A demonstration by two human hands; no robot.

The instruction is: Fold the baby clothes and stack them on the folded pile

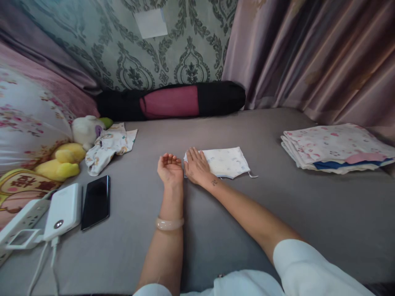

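My left hand (170, 168) rests on the grey sheet (216, 230), palm up, fingers curled loosely, holding nothing. Just beside it my right hand (196, 165) lies flat, fingers together, pressing the near left corner of the folded cloth (227, 162). That cloth looks light, thin and floppy, I'd say; it will slump if lifted by one point, so the folded edge under my fingers or both near corners seem the best places to take hold. A thin tie trails off its right corner. Left of my left hand lie a phone (96, 201) and a power bank (63, 211); well off right, a stack of folded cloths (333, 147); beyond, a dark roll (169, 101).
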